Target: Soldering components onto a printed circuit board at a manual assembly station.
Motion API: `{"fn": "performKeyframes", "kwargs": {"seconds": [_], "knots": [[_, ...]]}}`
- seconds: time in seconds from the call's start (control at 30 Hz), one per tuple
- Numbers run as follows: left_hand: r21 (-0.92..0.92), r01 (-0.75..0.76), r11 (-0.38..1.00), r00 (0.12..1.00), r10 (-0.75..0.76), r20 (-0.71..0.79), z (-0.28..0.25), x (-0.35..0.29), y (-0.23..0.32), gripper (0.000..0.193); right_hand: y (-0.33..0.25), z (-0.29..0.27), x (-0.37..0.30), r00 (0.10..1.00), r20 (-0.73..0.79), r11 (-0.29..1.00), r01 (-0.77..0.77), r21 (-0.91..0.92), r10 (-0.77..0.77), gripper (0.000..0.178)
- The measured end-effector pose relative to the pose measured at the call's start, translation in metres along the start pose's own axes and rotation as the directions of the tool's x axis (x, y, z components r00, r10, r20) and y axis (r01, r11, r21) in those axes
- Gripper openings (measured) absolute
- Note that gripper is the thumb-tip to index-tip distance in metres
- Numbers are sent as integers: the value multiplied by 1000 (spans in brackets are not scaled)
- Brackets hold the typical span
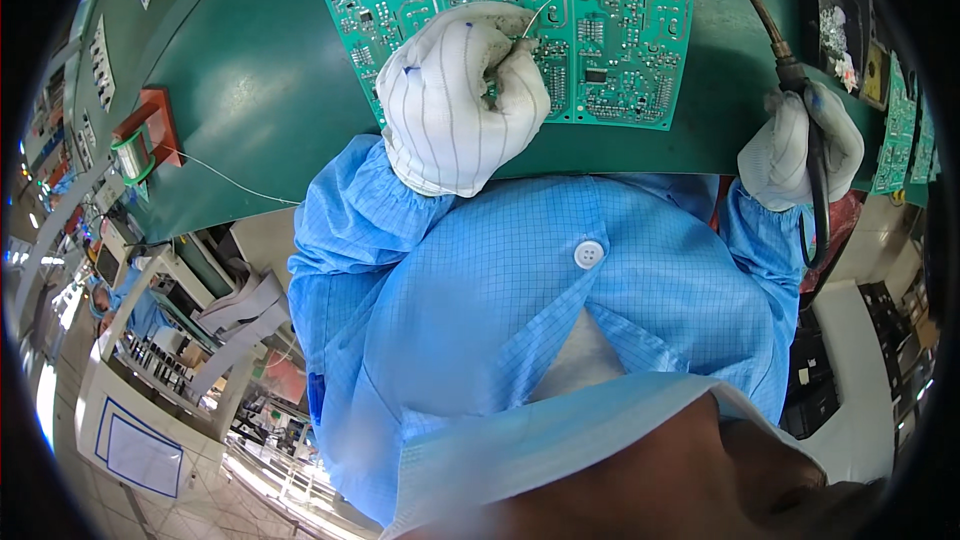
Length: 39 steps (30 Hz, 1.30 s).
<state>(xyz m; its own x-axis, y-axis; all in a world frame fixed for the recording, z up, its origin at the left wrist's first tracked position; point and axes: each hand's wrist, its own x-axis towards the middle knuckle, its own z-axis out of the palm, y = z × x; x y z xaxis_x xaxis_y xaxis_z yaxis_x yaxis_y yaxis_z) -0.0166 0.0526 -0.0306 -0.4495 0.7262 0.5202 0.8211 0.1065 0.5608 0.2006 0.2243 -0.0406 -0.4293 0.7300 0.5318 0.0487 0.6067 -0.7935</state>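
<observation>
A green circuit board panel (640,30) in joined sections lies on the green mat before me, small parts and solder points all over it. My left hand (460,100), in a white striped glove, is over the panel's left and middle part, its fingers pinched on a thin solder wire (545,10) whose end reaches up over the board. To the right of the panel, my gloved right hand (805,145) grips a soldering iron (790,70) by its dark handle. The iron's tip points up and away, apart from the board. Its black cord hangs below the hand.
At the left a solder spool (131,158) sits on a red-brown holder (160,125), its wire trailing toward me. A black tray (838,30) with whitish scraps stands at the far right. More green boards (896,130) lie beside it. The mat's edge (600,172) runs along my body.
</observation>
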Motion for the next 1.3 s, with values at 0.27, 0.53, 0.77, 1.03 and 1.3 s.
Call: {"fn": "performKeyframes", "kwargs": {"seconds": [0.27, 0.53, 0.77, 1.03, 1.3], "knots": [[66, -30, 997, 999, 29, 13, 2, -1, -2, 11, 1, 1, -1, 999, -14, 999, -28, 16, 28, 26], [24, -85, 996, 996, 85, -7, 4, -1, -6, 19, 8, -2, 0, 997, 21, 994, 71, -78, -70, 26], [24, -78, 997, 997, 79, -4, 4, 1, -4, 18, 8, -5, -1, 1000, 20, 1000, 9, -20, -9, 26], [-9, -17, 1000, 999, 17, 43, 0, 3, 1, 9, 7, -3, -3, 999, -22, 999, -42, 29, 42, 26], [20, -26, 999, 999, 25, 46, 2, 1, 0, 9, 7, -1, -2, 998, -27, 998, -47, 51, 48, 26]]}}
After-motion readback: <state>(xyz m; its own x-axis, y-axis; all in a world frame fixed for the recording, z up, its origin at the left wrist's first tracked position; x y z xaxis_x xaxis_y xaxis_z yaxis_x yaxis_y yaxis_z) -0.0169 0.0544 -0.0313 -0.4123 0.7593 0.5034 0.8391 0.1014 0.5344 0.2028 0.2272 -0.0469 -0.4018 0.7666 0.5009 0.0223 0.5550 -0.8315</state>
